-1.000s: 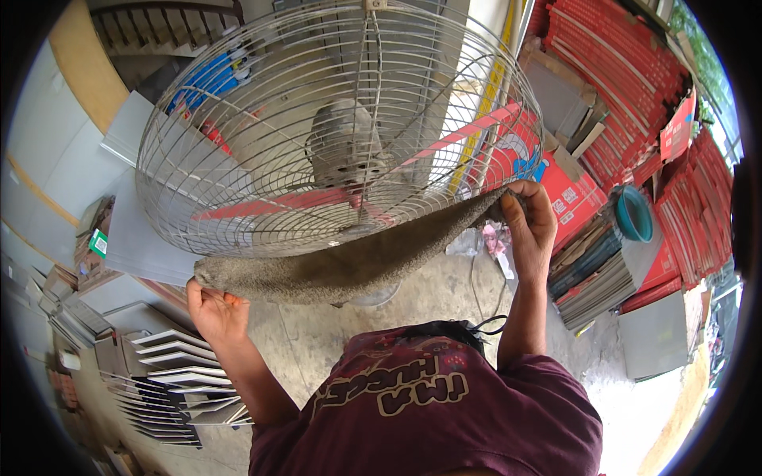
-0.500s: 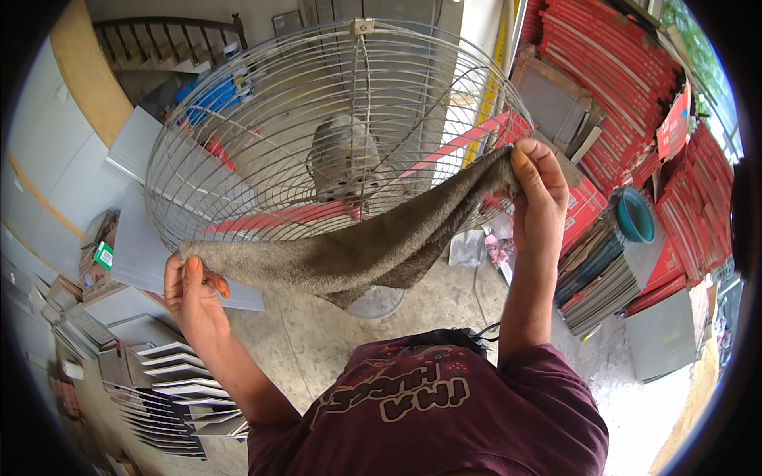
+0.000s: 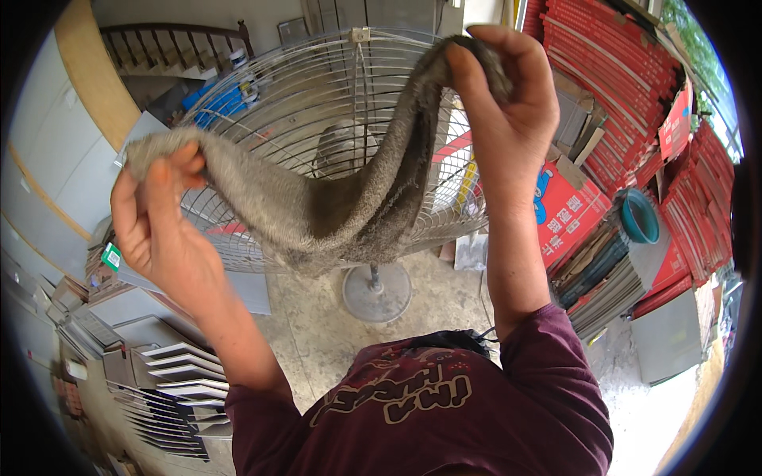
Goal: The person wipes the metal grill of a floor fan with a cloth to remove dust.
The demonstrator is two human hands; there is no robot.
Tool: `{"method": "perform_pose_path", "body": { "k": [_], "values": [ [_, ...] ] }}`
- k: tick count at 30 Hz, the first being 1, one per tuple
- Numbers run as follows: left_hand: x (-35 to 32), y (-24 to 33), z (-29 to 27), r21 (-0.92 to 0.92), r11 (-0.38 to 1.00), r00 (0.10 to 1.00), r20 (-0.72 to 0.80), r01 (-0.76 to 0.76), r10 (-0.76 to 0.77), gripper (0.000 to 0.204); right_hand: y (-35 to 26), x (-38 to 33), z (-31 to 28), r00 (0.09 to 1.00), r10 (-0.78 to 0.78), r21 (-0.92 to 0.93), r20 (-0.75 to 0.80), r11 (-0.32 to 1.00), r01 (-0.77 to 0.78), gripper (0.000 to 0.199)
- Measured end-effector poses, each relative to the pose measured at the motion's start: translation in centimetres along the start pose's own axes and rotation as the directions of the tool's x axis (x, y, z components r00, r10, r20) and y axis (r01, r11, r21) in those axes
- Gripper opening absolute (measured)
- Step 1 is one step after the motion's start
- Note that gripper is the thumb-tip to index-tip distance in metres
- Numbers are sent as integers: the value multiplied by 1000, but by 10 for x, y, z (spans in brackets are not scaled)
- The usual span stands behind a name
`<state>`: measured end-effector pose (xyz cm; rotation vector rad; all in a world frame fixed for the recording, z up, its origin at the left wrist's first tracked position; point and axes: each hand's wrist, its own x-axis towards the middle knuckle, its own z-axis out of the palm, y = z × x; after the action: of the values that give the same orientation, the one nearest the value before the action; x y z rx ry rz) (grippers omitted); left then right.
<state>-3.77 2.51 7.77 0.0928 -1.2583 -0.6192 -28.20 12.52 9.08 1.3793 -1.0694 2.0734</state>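
Note:
A grey-brown plush cloth (image 3: 270, 186) is stretched between my two hands, its middle sagging and its lower part hanging in folds. My left hand (image 3: 163, 214) pinches one end between thumb and fingers. Higher up, my right hand (image 3: 504, 103) grips the other end, with the index finger raised above the cloth. Right behind the cloth stands a large pedestal fan with a wire cage (image 3: 302, 87). The cloth hides much of the cage's lower front and parts of its blades; whether it touches the wires I cannot tell.
The fan's round base (image 3: 377, 293) stands on the concrete floor. Stacked red cartons (image 3: 611, 103) and a teal bucket (image 3: 640, 216) are at the right. Tile display racks (image 3: 178, 373) stand at the lower left, with large grey panels above them. A staircase (image 3: 171, 47) rises at the back left.
Both hands have risen and come nearer to me, lifting the cloth's ends. The cloth has gone from nearly taut to a deep sag, and the fan's base now shows below it.

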Motion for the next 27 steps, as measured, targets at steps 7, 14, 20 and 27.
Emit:
{"method": "perform_pose_path", "body": {
  "k": [7,14,20,27],
  "values": [
    [10,-15,74,341,845,899,300,-413,318,20,-16,5,30,966,-166,-360,197,905,228,29],
    [19,-20,94,364,661,725,548,-657,418,24,-5,13,22,920,-152,-346,361,895,283,29],
    [20,-17,95,388,584,664,639,-713,387,24,-13,18,22,878,-160,-474,451,790,388,25],
    [24,-21,94,384,564,647,652,-731,395,26,-10,18,23,885,-225,-529,407,732,429,18]
  ]
}}
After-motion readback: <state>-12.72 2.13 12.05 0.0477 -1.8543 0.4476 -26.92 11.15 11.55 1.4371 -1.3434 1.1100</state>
